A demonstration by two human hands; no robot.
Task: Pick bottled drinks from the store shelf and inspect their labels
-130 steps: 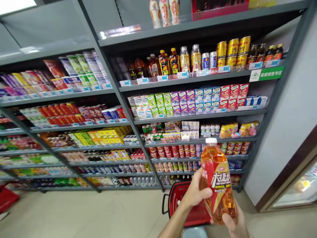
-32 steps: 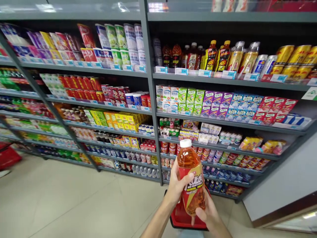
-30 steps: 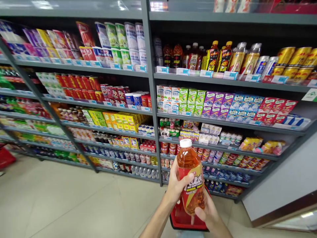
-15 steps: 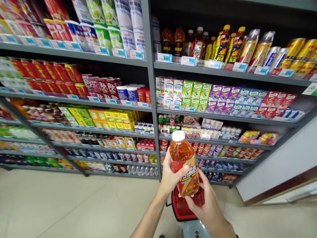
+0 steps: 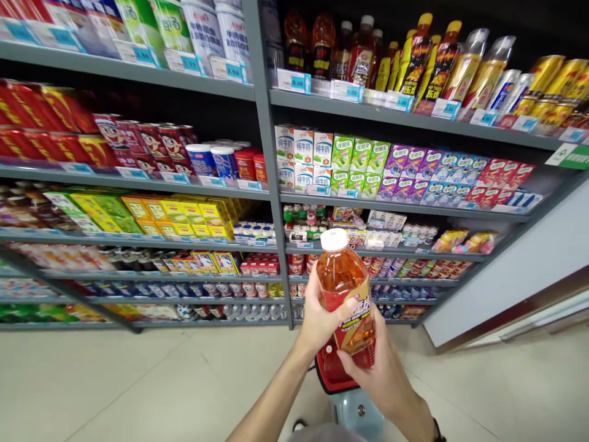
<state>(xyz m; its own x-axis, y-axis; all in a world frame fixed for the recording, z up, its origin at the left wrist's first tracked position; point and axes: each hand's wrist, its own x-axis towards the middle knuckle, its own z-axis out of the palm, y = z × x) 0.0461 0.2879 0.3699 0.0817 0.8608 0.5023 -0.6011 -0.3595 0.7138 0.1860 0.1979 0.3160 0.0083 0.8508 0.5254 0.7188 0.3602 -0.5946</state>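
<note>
I hold an orange drink bottle (image 5: 343, 282) with a white cap and a red label upright in front of me. My left hand (image 5: 318, 316) grips its left side at the label. My right hand (image 5: 375, 371) cups its lower part from the right and below. A red shopping basket (image 5: 332, 371) sits low behind the bottle, mostly hidden by my hands. Grey store shelves (image 5: 271, 202) full of drinks stand straight ahead.
The shelves carry bottles and gold cans (image 5: 543, 83) on top, rows of small drink cartons (image 5: 405, 175) below, red packs (image 5: 138, 144) at left. A pale tiled floor (image 5: 115, 380) lies in front. A grey wall panel (image 5: 515, 270) and a door edge are at right.
The view has come closer to the shelves and tilted, so the bottle now sits higher against them. My right hand has slid further up around the bottle's lower part. Both hands keep hold.
</note>
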